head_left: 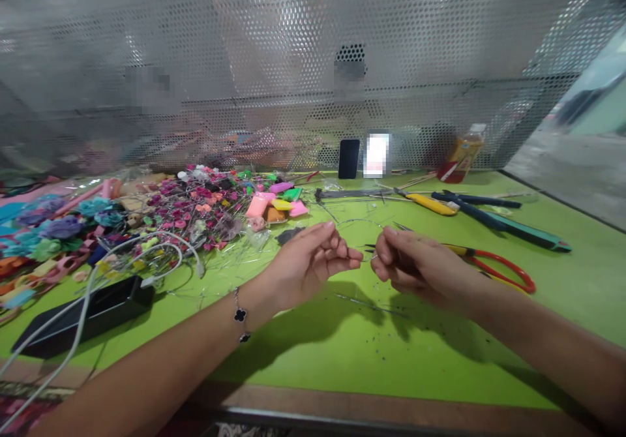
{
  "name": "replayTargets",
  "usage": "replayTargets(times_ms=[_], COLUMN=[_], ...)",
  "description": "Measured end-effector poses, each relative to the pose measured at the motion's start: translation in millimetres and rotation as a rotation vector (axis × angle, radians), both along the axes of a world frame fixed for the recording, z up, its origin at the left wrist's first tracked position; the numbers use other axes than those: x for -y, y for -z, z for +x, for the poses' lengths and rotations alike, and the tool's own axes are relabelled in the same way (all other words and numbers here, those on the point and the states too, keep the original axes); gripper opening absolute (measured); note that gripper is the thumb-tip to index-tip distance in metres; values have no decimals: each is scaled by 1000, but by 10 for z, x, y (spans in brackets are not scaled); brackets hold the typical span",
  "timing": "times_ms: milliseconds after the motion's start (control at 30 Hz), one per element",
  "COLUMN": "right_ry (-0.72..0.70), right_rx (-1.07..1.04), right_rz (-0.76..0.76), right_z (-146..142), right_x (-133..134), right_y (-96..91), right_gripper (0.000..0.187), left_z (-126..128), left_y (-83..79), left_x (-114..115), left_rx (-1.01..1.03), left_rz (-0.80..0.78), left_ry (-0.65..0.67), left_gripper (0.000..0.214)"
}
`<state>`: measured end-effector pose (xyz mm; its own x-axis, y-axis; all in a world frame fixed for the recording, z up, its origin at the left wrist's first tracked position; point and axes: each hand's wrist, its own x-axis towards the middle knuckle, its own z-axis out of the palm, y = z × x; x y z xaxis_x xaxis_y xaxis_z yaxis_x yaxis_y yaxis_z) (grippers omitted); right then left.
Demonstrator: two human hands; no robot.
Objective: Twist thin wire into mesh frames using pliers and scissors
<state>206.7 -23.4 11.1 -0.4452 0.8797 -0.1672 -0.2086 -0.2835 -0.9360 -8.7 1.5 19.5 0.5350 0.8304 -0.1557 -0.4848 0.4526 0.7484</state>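
Observation:
A thin silver wire [360,220] arcs between my two hands above the green table [313,365]. My left hand [309,259], a bracelet on its wrist, is closed in a pinch on the wire's left end. The fingers of my right hand [421,266] are curled and pinch its right side. A small bit of wire also shows low between the fingertips. Partly hidden behind the right hand lies a tool with red and yellow handles [506,271]. Below the hands, loose wire pieces [372,305] and small dark crumbs lie on the table.
Colourful craft flowers [195,205] on wire stems are heaped left, with small coloured packets [278,203]. A black box [92,316] and white cable [88,293] lie front left. Yellow-handled pliers [430,203], a teal-handled tool [528,229], bottle [462,156] and phone [349,159] stand or lie behind.

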Motion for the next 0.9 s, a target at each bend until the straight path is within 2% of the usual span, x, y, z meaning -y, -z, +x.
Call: replayTargets(times_ms=[133, 367, 600, 733, 900], right_ry=[10, 25, 133, 18, -104], right_rx=[12, 43, 10, -98, -236], right_rz=[19, 61, 2, -31, 7], right_z=[-36, -49, 59, 99, 47], right_x=[7, 21, -47, -52, 34], right_y=[-2, 13, 16, 23, -13], right_gripper=[55, 58, 45, 41, 42], left_z=[-4, 7, 0, 9, 16], left_y=[37, 39, 40, 28, 4], left_x=[-8, 19, 31, 59, 107], left_rx=[22, 21, 68, 103, 161], left_rz=[72, 105, 41, -2, -35], left_ry=[9, 30, -2, 40, 117], left_gripper=[32, 32, 30, 28, 27])
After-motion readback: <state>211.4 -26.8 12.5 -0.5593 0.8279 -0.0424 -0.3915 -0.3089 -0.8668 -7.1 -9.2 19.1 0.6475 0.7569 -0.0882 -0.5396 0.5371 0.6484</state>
